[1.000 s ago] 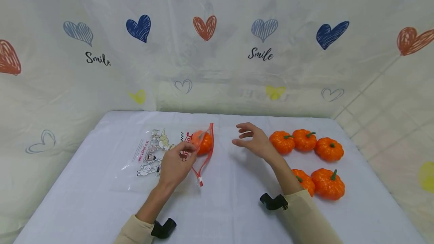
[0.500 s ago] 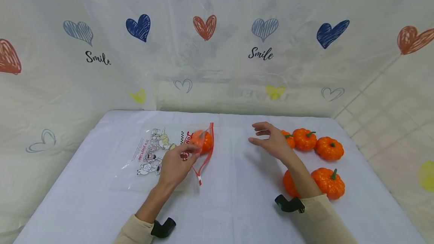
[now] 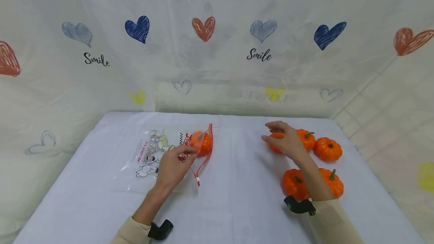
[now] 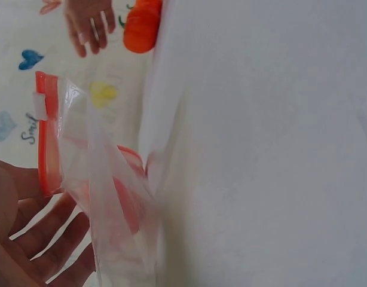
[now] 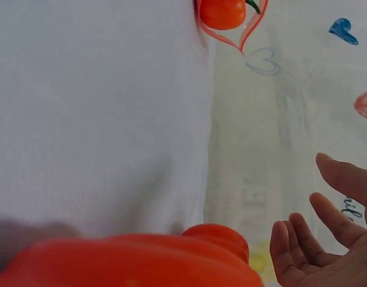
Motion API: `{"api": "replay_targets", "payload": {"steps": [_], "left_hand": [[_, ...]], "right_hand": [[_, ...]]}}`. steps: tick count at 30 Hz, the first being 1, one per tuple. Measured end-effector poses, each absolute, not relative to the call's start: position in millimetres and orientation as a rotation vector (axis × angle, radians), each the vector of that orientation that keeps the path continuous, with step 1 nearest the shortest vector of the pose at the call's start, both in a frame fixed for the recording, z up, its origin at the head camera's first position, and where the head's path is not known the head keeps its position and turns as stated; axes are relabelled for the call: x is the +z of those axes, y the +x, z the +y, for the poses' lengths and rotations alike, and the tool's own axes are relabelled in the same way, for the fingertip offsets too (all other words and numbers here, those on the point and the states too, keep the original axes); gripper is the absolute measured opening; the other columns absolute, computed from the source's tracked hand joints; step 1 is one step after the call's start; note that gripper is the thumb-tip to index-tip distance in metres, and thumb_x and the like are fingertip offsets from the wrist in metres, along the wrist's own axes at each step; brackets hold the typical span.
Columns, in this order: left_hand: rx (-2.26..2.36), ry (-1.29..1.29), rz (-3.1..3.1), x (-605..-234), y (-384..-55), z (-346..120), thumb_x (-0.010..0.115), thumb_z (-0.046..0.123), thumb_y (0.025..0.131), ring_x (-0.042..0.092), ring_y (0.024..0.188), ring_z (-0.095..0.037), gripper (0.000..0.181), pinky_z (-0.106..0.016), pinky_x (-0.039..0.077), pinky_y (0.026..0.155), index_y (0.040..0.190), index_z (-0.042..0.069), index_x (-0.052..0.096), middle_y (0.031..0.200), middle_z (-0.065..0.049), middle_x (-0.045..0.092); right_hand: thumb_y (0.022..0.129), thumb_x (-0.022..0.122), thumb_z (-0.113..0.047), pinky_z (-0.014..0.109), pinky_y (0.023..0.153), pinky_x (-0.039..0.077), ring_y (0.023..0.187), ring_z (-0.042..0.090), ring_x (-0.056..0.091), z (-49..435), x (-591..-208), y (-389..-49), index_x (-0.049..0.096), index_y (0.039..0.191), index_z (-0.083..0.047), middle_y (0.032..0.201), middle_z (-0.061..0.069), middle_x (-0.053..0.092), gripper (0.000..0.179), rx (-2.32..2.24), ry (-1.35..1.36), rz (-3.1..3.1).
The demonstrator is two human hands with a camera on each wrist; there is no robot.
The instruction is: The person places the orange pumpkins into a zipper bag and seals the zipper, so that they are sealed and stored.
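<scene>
My left hand pinches the open mouth of a clear zip bag between thumb and fingers. The bag lies flat, printed with cartoon animals, its red zip edge spread apart. One small orange pumpkin sits inside, just behind the mouth. Over on the right, my right hand hovers with relaxed fingers and holds nothing. It partly covers a back-row pumpkin. In the right wrist view, the bagged pumpkin shows at the top and a large orange pumpkin fills the bottom.
Behind the right hand are two more back-row pumpkins, a middle one and a right one. Nearer the front are two others, one left and one right of the forearm. A heart-printed curtain hangs behind the white-covered table.
My right hand has moved away from the bag, rightward to above the back-row pumpkins. The left hand keeps its pinch on the bag mouth, almost unmoved.
</scene>
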State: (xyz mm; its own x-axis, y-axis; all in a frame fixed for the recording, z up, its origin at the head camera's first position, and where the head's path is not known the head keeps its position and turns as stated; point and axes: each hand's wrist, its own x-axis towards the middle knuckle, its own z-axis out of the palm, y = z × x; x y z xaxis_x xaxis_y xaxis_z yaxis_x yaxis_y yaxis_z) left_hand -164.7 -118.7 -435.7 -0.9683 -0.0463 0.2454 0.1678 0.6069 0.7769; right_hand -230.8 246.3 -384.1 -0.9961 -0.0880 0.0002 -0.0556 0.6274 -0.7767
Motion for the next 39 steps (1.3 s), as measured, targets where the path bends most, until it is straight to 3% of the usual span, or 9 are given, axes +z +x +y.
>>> {"api": "replay_targets", "payload": {"steps": [6, 14, 32, 39], "left_hand": [[-1.268, -0.049, -2.62, -437.6, -162.6, -125.0, 0.08, 0.02, 0.092, 0.069, 0.099, -0.02, 0.02, -0.029, 0.059, 0.083, 0.112, 0.022, 0.08, 0.108, 0.0, 0.079], [-1.277, -0.076, -2.607, -437.0, -164.2, -124.8, 0.08, 0.02, 0.092, 0.069, 0.099, -0.02, 0.018, -0.034, 0.061, 0.085, 0.111, 0.02, 0.08, 0.106, -0.001, 0.079], [-1.316, -0.076, -2.608, -437.4, -167.1, -120.0, 0.08, 0.02, 0.093, 0.068, 0.101, -0.019, 0.018, -0.023, 0.057, 0.083, 0.111, 0.021, 0.08, 0.108, 0.0, 0.078], [-1.333, -0.074, -2.612, -435.5, -166.3, -119.0, 0.08, 0.02, 0.092, 0.068, 0.102, -0.021, 0.019, -0.021, 0.056, 0.083, 0.112, 0.02, 0.08, 0.108, -0.001, 0.078]], "right_hand": [[0.094, 0.077, -0.042, 0.047, 0.107, 0.051, 0.137, 0.036, 0.053, 260.3, -382.1, -227.2, 0.06, 0.141, -0.014, 0.147, 0.016, 0.057, 0.058, -1.35, -0.118, 2.83], [0.095, 0.075, -0.042, 0.061, 0.112, 0.046, 0.141, 0.045, 0.048, 278.7, -382.6, -224.4, 0.055, 0.145, -0.009, 0.151, 0.022, 0.053, 0.063, -1.325, -0.062, 2.856], [0.095, 0.075, -0.037, 0.066, 0.116, 0.038, 0.141, 0.045, 0.046, 298.4, -396.0, -229.4, 0.044, 0.155, -0.004, 0.153, 0.026, 0.052, 0.075, -1.113, -0.001, 2.867], [0.094, 0.078, -0.035, 0.063, 0.115, 0.042, 0.14, 0.044, 0.047, 298.3, -397.9, -227.7, 0.045, 0.154, -0.005, 0.155, 0.023, 0.05, 0.075, -1.169, -0.066, 2.832]]}}
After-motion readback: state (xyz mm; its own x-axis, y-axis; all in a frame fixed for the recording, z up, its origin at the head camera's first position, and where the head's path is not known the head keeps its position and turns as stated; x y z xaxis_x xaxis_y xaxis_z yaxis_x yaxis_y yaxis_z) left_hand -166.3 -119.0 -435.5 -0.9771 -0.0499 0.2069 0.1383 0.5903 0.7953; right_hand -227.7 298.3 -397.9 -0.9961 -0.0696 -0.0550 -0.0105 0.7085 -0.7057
